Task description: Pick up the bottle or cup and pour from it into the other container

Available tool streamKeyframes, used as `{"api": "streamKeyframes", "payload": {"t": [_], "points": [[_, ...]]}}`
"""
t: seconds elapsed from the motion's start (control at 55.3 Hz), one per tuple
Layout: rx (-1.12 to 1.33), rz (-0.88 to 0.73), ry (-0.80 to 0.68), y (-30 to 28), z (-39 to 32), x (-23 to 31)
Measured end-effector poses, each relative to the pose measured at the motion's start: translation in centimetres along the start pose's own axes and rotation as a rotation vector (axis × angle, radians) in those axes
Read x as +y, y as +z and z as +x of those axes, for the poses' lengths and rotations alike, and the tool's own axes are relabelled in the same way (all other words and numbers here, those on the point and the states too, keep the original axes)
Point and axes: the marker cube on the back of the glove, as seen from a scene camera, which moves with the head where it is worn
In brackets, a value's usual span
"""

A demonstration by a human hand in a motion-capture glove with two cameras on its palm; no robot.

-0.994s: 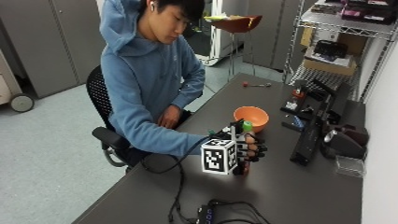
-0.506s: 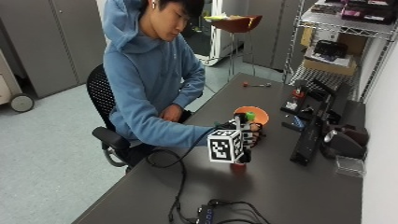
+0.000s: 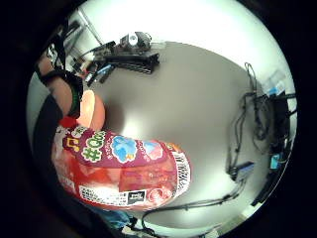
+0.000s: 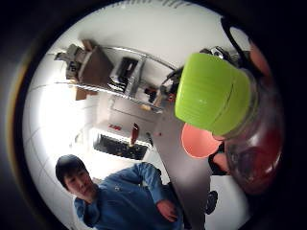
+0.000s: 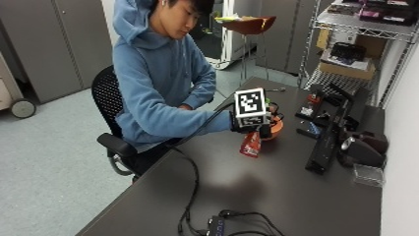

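Observation:
In the outside view my gloved right hand point(image 5: 252, 129) grips a clear bottle point(image 5: 250, 144) with a red label and red liquid. It holds the bottle off the dark table point(image 5: 275, 196), tilted with its top toward the orange cup point(image 5: 277, 129). The cup stands on the table just behind the hand. In the thumb side palm view the green cap point(image 4: 213, 93) is on the bottle point(image 4: 254, 153), right over the orange cup point(image 4: 199, 141). The little finger side palm view shows the labelled bottle point(image 3: 124, 168) close to the palm, with the cup point(image 3: 91, 111) beside it.
A black upright device point(image 5: 324, 142), a dark rounded gadget point(image 5: 360, 150) and a clear box point(image 5: 368, 174) sit along the table's right side. Cables and a hub point(image 5: 225, 221) lie at the near edge. A wire shelf point(image 5: 353, 49) stands behind the table.
The hand has lifted the bottle off the table, carried it up toward the orange cup and tipped it over.

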Motion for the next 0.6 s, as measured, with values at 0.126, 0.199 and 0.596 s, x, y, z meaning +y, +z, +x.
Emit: {"api": "streamKeyframes", "payload": {"t": [0.126,0.199,0.596], "points": [[0.157,-0.125,0.012,0.2,-1.9,-0.8],[0.244,-0.178,0.006,0.6,-2.9,-1.4],[0.738,-0.477,-0.054,4.1,-8.2,-3.9]]}}
